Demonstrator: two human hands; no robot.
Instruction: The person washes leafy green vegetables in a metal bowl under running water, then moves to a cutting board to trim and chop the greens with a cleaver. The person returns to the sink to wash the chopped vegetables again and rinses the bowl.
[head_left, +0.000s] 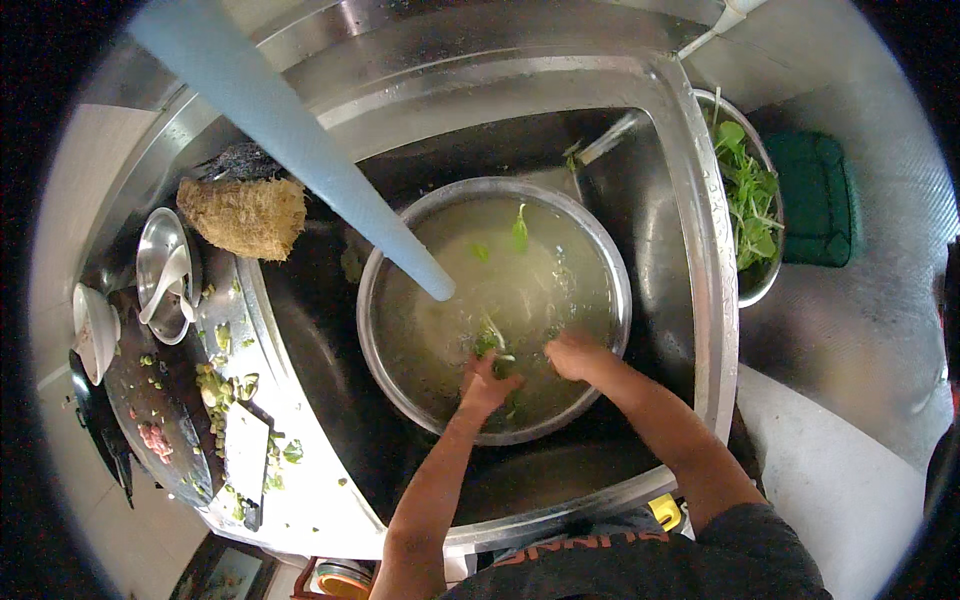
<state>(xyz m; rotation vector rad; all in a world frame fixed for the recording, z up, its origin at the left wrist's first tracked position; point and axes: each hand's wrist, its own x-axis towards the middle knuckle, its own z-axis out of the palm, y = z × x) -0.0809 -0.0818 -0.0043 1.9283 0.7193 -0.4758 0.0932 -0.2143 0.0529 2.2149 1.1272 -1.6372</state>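
A large round metal basin (622, 300) full of cloudy water stands in a stainless steel sink (712, 300). At its near side my left hand (486, 384) is at the water's surface, thumb and fingers apart, touching a clump of leafy greens (489, 341); whether it grips them is unclear. My right hand (576, 355) dips into the water to the right, its fingers partly under the surface, and what it holds is hidden. Loose green leaves (520, 229) float near the far side. The end of a light blue tube (360, 191) hangs over the basin from the upper left.
Left of the sink are a fibrous brown scrubber (244, 217), an oval metal dish with white spoons (162, 221), a white bowl (94, 334), a cleaver (246, 450) and vegetable scraps (214, 390). A metal bowl of greens (750, 210) and a green basket (814, 199) stand right.
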